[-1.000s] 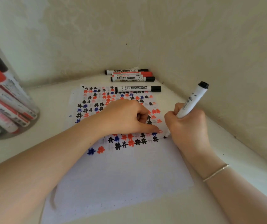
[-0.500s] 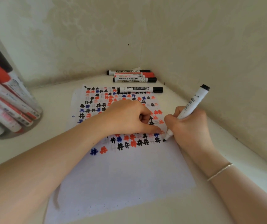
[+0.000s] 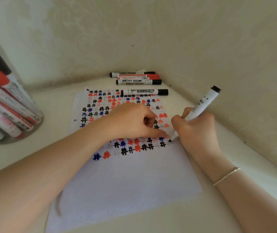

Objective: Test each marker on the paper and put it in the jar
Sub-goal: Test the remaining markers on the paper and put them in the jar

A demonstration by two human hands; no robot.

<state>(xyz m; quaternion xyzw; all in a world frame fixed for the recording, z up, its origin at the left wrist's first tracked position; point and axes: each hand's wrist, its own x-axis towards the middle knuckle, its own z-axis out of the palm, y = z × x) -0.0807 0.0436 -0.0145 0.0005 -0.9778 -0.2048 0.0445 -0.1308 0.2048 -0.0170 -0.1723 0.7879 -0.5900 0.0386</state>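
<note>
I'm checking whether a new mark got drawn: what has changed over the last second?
Little: the right hand tilted the marker it grips slightly and kept its tip at the right end of the lowest rows of marks. No new mark is clearly visible. The left hand still presses the paper; nothing was picked up or released.
</note>
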